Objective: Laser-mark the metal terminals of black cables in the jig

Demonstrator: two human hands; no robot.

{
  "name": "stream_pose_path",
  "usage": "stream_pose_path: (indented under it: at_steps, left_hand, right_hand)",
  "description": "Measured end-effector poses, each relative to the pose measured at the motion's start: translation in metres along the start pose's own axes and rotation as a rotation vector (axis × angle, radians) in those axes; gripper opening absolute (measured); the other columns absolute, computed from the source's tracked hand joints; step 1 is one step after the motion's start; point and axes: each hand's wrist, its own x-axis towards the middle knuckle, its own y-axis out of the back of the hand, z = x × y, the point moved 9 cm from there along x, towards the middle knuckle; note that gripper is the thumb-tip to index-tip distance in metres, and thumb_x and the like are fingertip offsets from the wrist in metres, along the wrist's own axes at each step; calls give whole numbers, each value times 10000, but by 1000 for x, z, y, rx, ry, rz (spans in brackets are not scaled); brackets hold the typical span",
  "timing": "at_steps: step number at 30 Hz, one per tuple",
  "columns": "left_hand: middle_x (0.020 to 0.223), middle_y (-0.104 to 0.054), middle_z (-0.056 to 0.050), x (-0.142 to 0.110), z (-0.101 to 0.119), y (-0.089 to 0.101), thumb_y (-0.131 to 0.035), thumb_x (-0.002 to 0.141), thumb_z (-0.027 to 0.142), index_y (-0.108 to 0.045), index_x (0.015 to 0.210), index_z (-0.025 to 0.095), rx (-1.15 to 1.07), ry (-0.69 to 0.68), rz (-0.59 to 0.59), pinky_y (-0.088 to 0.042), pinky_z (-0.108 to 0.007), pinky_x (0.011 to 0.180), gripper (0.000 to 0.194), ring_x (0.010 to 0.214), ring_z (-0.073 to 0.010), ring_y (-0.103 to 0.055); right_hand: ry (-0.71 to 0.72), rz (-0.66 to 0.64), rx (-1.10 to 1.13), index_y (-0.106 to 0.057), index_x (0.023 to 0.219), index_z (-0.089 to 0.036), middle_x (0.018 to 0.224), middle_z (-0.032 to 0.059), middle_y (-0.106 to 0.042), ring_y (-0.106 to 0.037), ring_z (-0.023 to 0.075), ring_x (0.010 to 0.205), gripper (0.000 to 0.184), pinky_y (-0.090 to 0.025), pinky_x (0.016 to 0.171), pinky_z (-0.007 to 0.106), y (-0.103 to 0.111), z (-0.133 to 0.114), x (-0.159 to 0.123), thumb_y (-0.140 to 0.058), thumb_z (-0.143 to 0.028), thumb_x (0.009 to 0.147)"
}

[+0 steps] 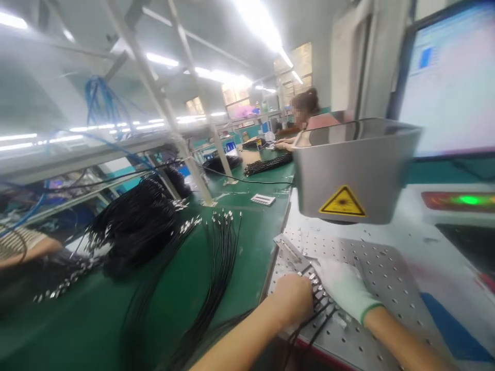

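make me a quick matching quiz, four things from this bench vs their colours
Things:
1. warning label
2. glove on right hand
3. bench mat
4. cables

Colours:
A. black
B. white
C. yellow
D. green

Pairs: 1-C, 2-B, 3-D, 4-A
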Motion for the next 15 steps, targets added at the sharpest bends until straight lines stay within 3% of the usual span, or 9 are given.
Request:
stream_pose_path:
  at_steps: [3,7,11,15]
  left_hand:
    - [922,-689,-207,-1,1,2,-502,806,151,-650,1022,65,-74,-2,-3,-553,-385,757,275,928,-309,-667]
    - [921,-694,-200,0,2,0,-520,795,151,-636,1062,65,-97,-11,-9,-553,-374,752,304,910,-297,-672]
    - [912,-695,-186,3,3,-2,-527,790,151,-641,1044,81,-105,-30,26,-546,-361,742,287,892,-281,-671]
    - [861,-693,-176,6,2,-3,-552,761,130,-665,985,106,-101,-32,50,-540,-351,711,252,852,-277,-671]
  right_hand:
    - [-52,-78,17,-668,1069,-202,1038,127,-693,-655,261,935,511,-454,791,366,-5,12,2,-187,-350,975]
    - [8,-101,-2,-664,1055,-198,1068,130,-684,-636,256,989,523,-438,829,352,-4,11,3,-170,-349,971]
    - [-9,-95,-90,-621,1049,-203,1009,121,-693,-660,264,904,476,-458,750,372,-8,2,-2,-197,-403,972]
    - [-4,-82,-163,-612,1016,-166,928,136,-693,-675,271,865,408,-474,693,376,-9,-10,-3,-246,-340,971]
